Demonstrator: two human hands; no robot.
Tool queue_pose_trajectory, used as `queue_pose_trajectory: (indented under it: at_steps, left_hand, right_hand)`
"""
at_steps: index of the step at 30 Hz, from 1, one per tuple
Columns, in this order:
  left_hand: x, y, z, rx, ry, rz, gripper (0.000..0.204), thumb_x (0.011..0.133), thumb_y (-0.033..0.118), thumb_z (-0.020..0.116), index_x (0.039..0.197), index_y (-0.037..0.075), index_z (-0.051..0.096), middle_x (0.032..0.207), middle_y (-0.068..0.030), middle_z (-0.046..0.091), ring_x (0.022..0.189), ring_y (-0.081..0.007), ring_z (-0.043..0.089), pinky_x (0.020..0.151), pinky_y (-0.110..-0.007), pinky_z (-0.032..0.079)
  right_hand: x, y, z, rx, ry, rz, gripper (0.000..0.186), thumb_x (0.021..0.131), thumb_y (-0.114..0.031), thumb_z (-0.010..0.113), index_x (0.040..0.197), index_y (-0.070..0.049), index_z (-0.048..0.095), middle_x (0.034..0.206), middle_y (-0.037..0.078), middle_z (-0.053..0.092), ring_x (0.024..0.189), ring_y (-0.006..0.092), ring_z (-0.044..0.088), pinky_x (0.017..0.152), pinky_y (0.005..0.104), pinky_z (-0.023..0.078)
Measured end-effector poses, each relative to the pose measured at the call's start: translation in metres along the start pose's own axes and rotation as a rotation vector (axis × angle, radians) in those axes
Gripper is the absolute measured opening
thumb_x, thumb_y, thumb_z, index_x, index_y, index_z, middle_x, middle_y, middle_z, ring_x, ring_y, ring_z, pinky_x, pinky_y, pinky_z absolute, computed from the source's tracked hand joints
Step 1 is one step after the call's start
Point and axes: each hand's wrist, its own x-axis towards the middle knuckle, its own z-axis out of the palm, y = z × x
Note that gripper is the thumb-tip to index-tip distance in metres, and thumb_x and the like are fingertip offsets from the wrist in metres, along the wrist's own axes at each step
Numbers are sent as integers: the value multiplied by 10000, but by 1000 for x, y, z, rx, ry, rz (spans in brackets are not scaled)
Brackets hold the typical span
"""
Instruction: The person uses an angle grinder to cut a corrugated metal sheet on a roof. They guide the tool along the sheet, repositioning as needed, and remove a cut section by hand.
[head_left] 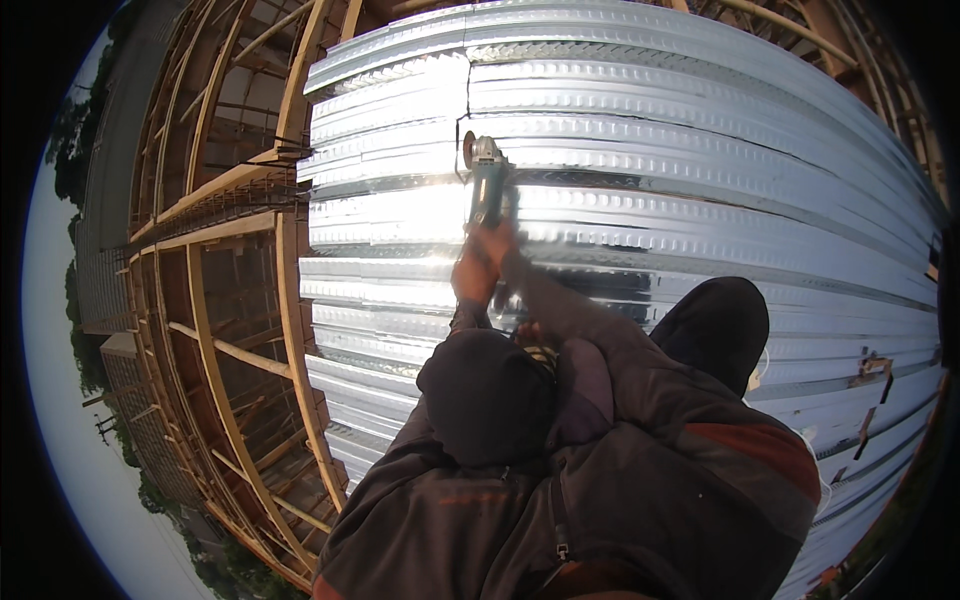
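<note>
Plainly, both hands were closed around the grinder (487, 193), the right hand (499, 243) around its body and the left hand (473, 278) just below, at the rear end; blur hid the separate fingers. The grinder lay over the ridged metal sheets (640, 210), its head pointing away from the person. Its disc (468, 150) stood beside a dark, jagged line (467, 85) across the sheets; whether they touched could not be told. Wooden frames (290, 320) stood to the left.
</note>
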Motion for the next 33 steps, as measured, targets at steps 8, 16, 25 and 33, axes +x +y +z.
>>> queue_pose_trajectory:
  at_steps: [8, 16, 25, 33]
  left_hand:
    - [-7, 7, -1, -16, 31, -39, 548, 802, 456, 700, 1132, 41, 561, 907, -254, 697, 908, -432, 678, 783, -517, 530]
    - [2, 7, -1, -35, 33, 13, 560, 808, 447, 693, 1131, 9, 562, 911, -266, 692, 905, -445, 671, 781, -525, 528]
    - [21, 4, 1, 47, -7, -7, 647, 816, 527, 655, 1239, 50, 548, 959, -211, 702, 918, -396, 675, 774, -498, 524]
    - [18, -6, 3, 77, -25, -46, 643, 808, 514, 673, 1236, 52, 546, 951, -214, 700, 908, -403, 673, 764, -501, 520]
  right_hand:
    - [4, 17, 1, -5, 93, -39, 562, 738, -344, 816, 1099, 42, 625, 1006, 165, 672, 891, 247, 653, 781, 370, 529]
    - [12, 17, -2, 6, 64, -12, 600, 736, -350, 815, 1141, 43, 609, 1062, 164, 655, 939, 247, 640, 787, 370, 523]
    - [17, -7, 1, -8, 28, -22, 496, 803, -252, 783, 1172, -20, 547, 956, 83, 627, 845, 196, 619, 728, 343, 529]
    - [1, -7, 7, -98, 126, -4, 546, 733, -329, 818, 1095, 40, 642, 970, 162, 689, 862, 233, 661, 741, 364, 524]
